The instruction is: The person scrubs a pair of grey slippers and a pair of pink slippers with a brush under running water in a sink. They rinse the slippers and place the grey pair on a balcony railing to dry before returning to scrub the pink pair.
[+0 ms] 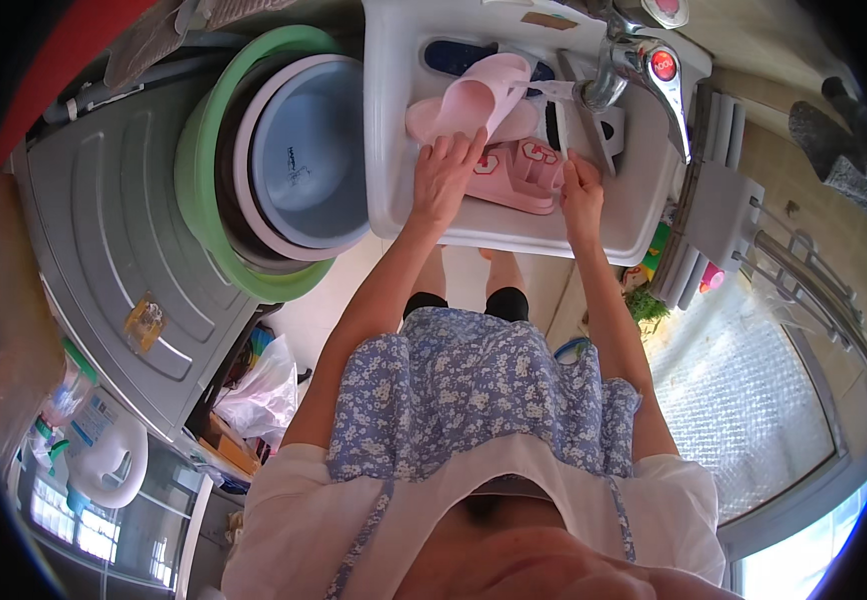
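A pink slide slipper (478,94) is tilted up in the white sink (392,202), its near end in the fingers of my left hand (441,176). Under it lies another plain pink slipper (422,120). My right hand (582,196) grips the pale handle of a brush (553,126) with dark bristles. Between my hands rests a pink slipper with red-and-white lettering (516,184), next to the brush. A dark blue slipper (460,57) is at the sink's back. From the chrome faucet (625,75), what looks like a stream of water reaches the tilted slipper.
Left of the sink, nested basins stand on a grey lid-like surface (103,247): a green basin (197,180) outside, a blue basin (313,150) innermost. A grey plastic panel (595,112) leans inside the sink's right part. A metal towel rack (808,277) juts from the right wall.
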The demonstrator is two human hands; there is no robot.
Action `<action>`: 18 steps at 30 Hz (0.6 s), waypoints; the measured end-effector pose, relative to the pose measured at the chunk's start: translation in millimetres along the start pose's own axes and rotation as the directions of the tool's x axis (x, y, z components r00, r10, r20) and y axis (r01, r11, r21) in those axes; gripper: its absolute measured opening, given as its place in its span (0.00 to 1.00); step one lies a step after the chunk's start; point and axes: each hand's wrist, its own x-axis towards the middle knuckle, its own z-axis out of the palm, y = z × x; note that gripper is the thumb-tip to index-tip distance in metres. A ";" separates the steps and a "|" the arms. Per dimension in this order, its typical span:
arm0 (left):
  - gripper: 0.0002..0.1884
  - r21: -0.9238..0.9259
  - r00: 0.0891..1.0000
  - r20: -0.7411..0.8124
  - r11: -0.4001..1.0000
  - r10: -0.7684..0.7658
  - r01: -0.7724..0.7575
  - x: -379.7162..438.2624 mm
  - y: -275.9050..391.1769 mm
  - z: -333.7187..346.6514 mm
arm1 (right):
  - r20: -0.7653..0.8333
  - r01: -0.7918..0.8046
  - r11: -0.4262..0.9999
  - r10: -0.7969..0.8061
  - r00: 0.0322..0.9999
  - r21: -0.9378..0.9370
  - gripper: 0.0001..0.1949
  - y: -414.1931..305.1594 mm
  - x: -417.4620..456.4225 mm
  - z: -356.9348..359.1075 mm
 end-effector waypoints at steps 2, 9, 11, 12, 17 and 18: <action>0.35 -0.057 0.997 0.065 0.997 0.052 -0.048 -5.4 4.4 17.8 | 0.010 0.142 0.975 -0.142 0.990 -0.171 0.18 6.1 -8.2 0.1; 0.35 -0.368 0.858 0.119 0.780 -0.500 0.506 -4.3 -4.8 54.1 | 0.100 0.345 0.864 -0.332 0.938 -0.366 0.16 9.5 -45.4 26.0; 0.37 -0.443 0.716 0.288 0.575 -0.636 0.688 3.2 -13.5 63.4 | 0.070 0.314 0.875 -0.311 0.948 -0.368 0.15 6.0 -51.4 33.5; 0.38 -0.487 0.650 0.397 0.451 -0.648 0.748 7.7 -17.3 64.9 | 0.066 0.285 0.875 -0.282 0.957 -0.391 0.15 -0.9 -58.4 36.1; 0.28 -0.681 0.653 0.469 0.228 -0.595 0.696 5.5 -20.0 67.1 | 0.153 0.206 0.855 -0.150 0.977 -0.477 0.16 -9.8 -74.6 44.5; 0.25 -0.767 0.677 0.523 0.062 -0.518 0.639 3.9 -17.8 65.0 | 0.157 0.238 0.852 -0.186 0.970 -0.466 0.16 -4.8 -75.0 45.4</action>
